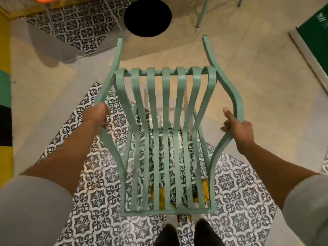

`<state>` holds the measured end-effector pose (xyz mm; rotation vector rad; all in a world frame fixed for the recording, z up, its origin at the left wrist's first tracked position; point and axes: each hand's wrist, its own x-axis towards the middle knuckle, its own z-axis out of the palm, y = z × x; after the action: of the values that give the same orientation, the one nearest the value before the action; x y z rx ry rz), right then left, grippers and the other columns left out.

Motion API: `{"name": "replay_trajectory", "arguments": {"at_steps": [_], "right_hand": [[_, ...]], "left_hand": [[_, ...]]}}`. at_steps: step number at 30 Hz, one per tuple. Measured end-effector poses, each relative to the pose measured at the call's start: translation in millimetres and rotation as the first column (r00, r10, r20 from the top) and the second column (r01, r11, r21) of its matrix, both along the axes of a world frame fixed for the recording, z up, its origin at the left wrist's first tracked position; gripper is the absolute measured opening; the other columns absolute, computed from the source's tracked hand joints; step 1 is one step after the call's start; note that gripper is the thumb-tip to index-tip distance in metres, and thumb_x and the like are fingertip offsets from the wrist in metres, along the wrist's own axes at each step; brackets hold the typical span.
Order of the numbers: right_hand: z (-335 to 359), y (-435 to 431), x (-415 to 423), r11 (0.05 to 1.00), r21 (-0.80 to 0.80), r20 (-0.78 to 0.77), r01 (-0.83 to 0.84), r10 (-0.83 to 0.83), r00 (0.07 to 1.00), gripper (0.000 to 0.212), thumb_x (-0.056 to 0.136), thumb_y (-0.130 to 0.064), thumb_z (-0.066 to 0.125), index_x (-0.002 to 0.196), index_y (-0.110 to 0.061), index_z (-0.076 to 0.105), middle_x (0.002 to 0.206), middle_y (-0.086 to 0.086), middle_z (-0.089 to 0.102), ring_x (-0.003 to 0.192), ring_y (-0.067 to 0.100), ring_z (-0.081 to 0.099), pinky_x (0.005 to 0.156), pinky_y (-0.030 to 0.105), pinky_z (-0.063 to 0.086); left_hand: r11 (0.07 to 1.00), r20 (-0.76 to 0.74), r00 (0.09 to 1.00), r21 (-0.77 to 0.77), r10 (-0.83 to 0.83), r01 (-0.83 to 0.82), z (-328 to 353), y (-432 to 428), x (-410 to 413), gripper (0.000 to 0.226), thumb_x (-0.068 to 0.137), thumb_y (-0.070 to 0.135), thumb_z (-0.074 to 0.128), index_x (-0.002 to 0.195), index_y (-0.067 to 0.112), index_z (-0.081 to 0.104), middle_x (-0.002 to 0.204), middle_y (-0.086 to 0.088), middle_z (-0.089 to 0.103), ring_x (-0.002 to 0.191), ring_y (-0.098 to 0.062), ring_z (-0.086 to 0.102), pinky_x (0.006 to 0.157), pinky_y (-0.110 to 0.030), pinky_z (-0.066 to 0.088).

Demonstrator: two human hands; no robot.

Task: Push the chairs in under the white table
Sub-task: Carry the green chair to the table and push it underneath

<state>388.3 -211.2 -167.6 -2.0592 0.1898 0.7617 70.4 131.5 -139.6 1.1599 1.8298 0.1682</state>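
A mint-green metal chair (166,139) with slatted seat and back fills the middle of the head view, seen from above and behind. My left hand (98,115) is closed around its left armrest. My right hand (237,126) grips the curved right armrest, thumb lying along the bar. The chair's front legs point toward a round black table base (147,15) at the top of the view. The white tabletop itself is not in view.
Patterned grey-and-white floor tiles (99,197) lie under the chair, beige floor around them. The thin legs of another mint chair (202,13) stand at the top right. A green panel (317,38) lies at the right edge. My dark shoes (184,235) are at the bottom.
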Motion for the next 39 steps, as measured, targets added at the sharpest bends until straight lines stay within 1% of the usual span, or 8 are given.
{"name": "replay_trajectory", "arguments": {"at_steps": [4, 7, 17, 22, 28, 34, 37, 39], "right_hand": [[-17, 8, -14, 0.99, -0.025, -0.077, 0.139, -0.141, 0.987, 0.054, 0.08, -0.061, 0.08, 0.093, -0.009, 0.073, 0.07, 0.003, 0.071, 0.068, 0.024, 0.067, 0.068, 0.037, 0.058], [-20, 23, -18, 0.975, -0.145, -0.066, 0.166, -0.177, 0.982, 0.058, 0.075, -0.039, 0.068, 0.119, -0.001, 0.066, 0.1, 0.017, 0.075, 0.086, 0.034, 0.073, 0.076, 0.044, 0.063], [4, 61, 18, 0.959, -0.261, 0.056, 0.114, -0.103, 0.993, 0.062, 0.079, -0.04, 0.056, 0.127, 0.0, 0.062, 0.117, 0.019, 0.07, 0.1, 0.043, 0.072, 0.092, 0.054, 0.062], [27, 75, 36, 0.955, -0.288, 0.05, 0.077, -0.065, 0.997, 0.057, 0.078, -0.037, 0.053, 0.122, -0.003, 0.066, 0.111, 0.017, 0.073, 0.088, 0.038, 0.074, 0.084, 0.051, 0.065], [42, 99, 55, 0.953, -0.301, 0.035, 0.021, -0.011, 0.999, 0.053, 0.077, -0.036, 0.051, 0.116, -0.004, 0.07, 0.1, 0.017, 0.076, 0.076, 0.036, 0.075, 0.063, 0.036, 0.061], [28, 80, 57, 0.988, -0.156, 0.062, -0.01, 0.02, 0.998, 0.038, 0.077, -0.04, 0.066, 0.093, -0.009, 0.079, 0.068, 0.003, 0.076, 0.052, 0.014, 0.069, 0.067, 0.032, 0.057], [8, 49, 41, 0.99, -0.111, 0.014, -0.084, 0.086, 0.996, 0.034, 0.084, -0.044, 0.071, 0.091, -0.012, 0.08, 0.066, 0.0, 0.077, 0.077, 0.021, 0.074, 0.087, 0.039, 0.057], [-14, 23, 21, 0.978, -0.157, -0.023, -0.139, 0.137, 0.99, 0.032, 0.094, -0.041, 0.071, 0.101, -0.011, 0.076, 0.077, 0.001, 0.077, 0.095, 0.03, 0.074, 0.084, 0.036, 0.053]], "left_hand": [[0.998, 0.037, 0.999, 0.054, -0.032, 0.03, 24, 25, 15, 0.005, 0.075, 0.01, 0.063, 0.077, 0.008, 0.067, 0.057, -0.006, 0.05, 0.033, -0.016, 0.037, 0.037, -0.022, 0.043], [0.996, 0.094, 0.995, 0.083, 0.01, -0.018, 22, 35, 15, 0.02, 0.079, 0.02, 0.079, 0.072, 0.012, 0.062, 0.045, 0.002, 0.046, 0.029, -0.013, 0.036, 0.037, -0.023, 0.041], [0.977, 0.263, 0.964, 0.196, 0.029, -0.083, 9, 36, 0, 0.036, 0.079, 0.045, 0.088, 0.093, 0.014, 0.076, 0.054, 0.008, 0.056, 0.04, -0.009, 0.048, 0.051, -0.029, 0.048], [0.979, 0.329, 0.942, 0.203, -0.07, 0.002, 25, 27, -3, 0.033, 0.087, 0.05, 0.082, 0.077, 0.02, 0.069, 0.055, 0.006, 0.059, 0.046, -0.012, 0.053, 0.057, -0.031, 0.054], [0.994, 0.166, 0.98, 0.008, -0.108, 0.108, -28, -35, -46, 0.05, 0.092, 0.062, 0.071, 0.079, 0.014, 0.069, 0.078, -0.009, 0.072, 0.079, -0.024, 0.067, 0.091, -0.044, 0.056], [0.994, -0.088, 0.992, -0.052, 0.089, -0.093, -59, -44, -31, 0.045, 0.087, 0.03, 0.071, 0.121, 0.001, 0.071, 0.11, -0.017, 0.077, 0.097, -0.034, 0.074, 0.095, -0.048, 0.062], [0.995, -0.106, 0.991, -0.05, 0.083, -0.088, -56, -36, -24, 0.045, 0.081, 0.029, 0.071, 0.115, 0.0, 0.075, 0.098, -0.017, 0.077, 0.082, -0.032, 0.072, 0.085, -0.043, 0.064], [0.998, -0.103, 0.993, -0.018, 0.063, -0.065, -52, -29, -19, 0.041, 0.08, 0.026, 0.071, 0.112, 0.001, 0.077, 0.086, -0.013, 0.073, 0.071, -0.028, 0.066, 0.074, -0.039, 0.061]]}}
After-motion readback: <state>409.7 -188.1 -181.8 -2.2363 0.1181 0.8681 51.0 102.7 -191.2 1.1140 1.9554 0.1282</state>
